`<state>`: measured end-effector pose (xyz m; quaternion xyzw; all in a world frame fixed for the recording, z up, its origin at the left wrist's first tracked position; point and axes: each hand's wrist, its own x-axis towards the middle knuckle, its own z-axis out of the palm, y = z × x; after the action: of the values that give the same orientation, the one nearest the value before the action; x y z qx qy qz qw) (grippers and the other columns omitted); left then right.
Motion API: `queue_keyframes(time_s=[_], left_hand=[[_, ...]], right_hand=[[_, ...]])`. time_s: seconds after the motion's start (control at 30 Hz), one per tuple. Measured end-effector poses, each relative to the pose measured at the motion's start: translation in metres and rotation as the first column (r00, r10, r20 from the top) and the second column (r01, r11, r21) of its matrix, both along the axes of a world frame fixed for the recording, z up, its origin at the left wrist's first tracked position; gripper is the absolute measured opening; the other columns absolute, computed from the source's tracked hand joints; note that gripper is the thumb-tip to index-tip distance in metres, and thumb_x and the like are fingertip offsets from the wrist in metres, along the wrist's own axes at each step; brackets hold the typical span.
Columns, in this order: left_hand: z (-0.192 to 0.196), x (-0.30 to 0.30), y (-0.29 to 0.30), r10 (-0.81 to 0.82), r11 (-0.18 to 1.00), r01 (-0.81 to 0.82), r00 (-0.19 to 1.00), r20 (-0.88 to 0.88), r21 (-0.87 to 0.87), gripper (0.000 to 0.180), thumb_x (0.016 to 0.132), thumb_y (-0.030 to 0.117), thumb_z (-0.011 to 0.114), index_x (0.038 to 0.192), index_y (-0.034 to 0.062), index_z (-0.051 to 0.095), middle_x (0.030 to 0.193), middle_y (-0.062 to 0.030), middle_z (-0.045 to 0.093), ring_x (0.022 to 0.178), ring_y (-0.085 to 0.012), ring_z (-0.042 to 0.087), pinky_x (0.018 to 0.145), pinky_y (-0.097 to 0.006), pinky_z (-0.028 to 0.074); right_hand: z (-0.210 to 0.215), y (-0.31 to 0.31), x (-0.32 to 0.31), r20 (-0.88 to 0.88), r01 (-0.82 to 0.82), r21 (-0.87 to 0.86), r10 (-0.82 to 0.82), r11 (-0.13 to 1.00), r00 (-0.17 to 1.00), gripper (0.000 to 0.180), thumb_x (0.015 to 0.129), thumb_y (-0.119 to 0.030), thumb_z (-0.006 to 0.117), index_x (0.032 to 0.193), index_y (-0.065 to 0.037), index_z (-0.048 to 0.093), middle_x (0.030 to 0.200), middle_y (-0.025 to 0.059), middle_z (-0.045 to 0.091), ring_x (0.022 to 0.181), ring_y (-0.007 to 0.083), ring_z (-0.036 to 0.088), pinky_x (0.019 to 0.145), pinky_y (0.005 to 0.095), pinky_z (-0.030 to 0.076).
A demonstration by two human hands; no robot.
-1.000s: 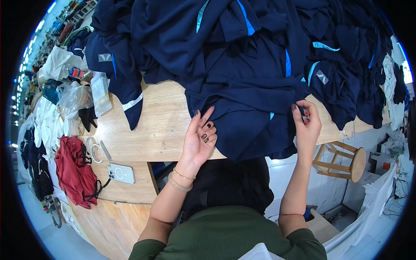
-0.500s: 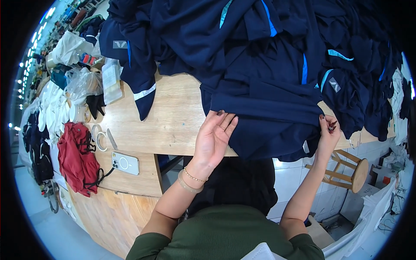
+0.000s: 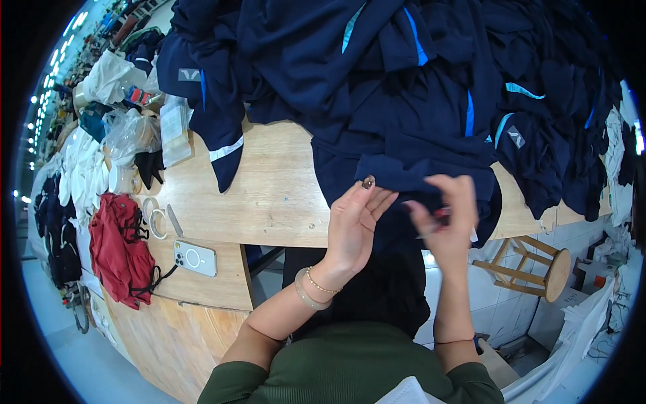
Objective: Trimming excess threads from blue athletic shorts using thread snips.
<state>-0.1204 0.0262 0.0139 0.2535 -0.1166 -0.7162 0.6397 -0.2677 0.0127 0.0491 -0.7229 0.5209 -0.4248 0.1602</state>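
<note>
A navy garment (image 3: pixel 410 176) lies bunched at the near edge of the table, part of it hanging over the edge. My left hand (image 3: pixel 353 225), with bracelets on the wrist, is at the garment's left part. Its fingers are stretched out and the thumb is apart from them, over the cloth. To its right, my right hand (image 3: pixel 454 219) is raised over the cloth and smeared by motion. Its thumb and forefinger are apart while the other fingers curl inward. Something dark red shows by the palm; whether it is nails or a small object is unclear.
A large heap of navy garments (image 3: pixel 296 60) with blue trim covers the back of the wooden table (image 3: pixel 269 182). On the left lie a phone (image 3: pixel 195 258), tape rings (image 3: pixel 158 222), a red cloth item (image 3: pixel 121 249) and plastic bags (image 3: pixel 128 131). A wooden stool (image 3: pixel 557 276) stands at right.
My right hand has left the garment's right end and moved left, close to my left hand. My left hand has shifted slightly right and down. The stretched fold of cloth has slackened and bunched.
</note>
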Motion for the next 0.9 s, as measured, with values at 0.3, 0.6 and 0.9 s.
queue_keyframes(time_s=[0.3, 0.6, 0.9], left_hand=[[0.004, -0.002, 0.003, -0.079, 0.997, 0.079, 0.997, 0.010, -0.016, 0.028, 0.094, 0.014, 0.048, 0.116, -0.0012, 0.055, 0.117, -0.0113, 0.058, 0.110, -0.0172, 0.055, 0.100, -0.029, 0.037], [-0.005, 0.008, -0.013, 0.238, 0.965, -0.008, 0.454, 0.858, -0.264, 0.049, 0.082, -0.009, 0.050, 0.130, 0.0016, 0.047, 0.112, -0.0089, 0.056, 0.096, -0.0142, 0.054, 0.086, -0.024, 0.043], [-0.038, 0.049, -0.020, 0.240, 0.967, 0.078, 0.049, 0.969, -0.244, 0.039, 0.078, 0.002, 0.062, 0.117, 0.0020, 0.055, 0.107, -0.0128, 0.055, 0.101, -0.0265, 0.053, 0.091, -0.034, 0.042]], right_hand=[[-0.021, -0.013, 0.009, 0.211, -0.056, -0.007, 0.057, 0.998, 0.976, 0.019, 0.074, 0.009, 0.064, 0.089, -0.003, 0.060, 0.081, 0.0075, 0.046, 0.068, 0.0157, 0.050, 0.058, 0.0247, 0.040], [-0.019, -0.040, -0.013, 0.700, -0.240, 0.413, -0.138, 0.879, 0.700, 0.013, 0.089, -0.014, 0.056, 0.090, -0.001, 0.057, 0.079, -0.0051, 0.049, 0.074, 0.0023, 0.040, 0.070, 0.0176, 0.030], [0.085, -0.085, -0.153, 0.696, 0.139, -0.027, -0.081, 0.990, 0.714, 0.016, 0.090, -0.017, 0.055, 0.098, -0.005, 0.064, 0.097, 0.0007, 0.060, 0.089, 0.0094, 0.055, 0.084, 0.0219, 0.040]])
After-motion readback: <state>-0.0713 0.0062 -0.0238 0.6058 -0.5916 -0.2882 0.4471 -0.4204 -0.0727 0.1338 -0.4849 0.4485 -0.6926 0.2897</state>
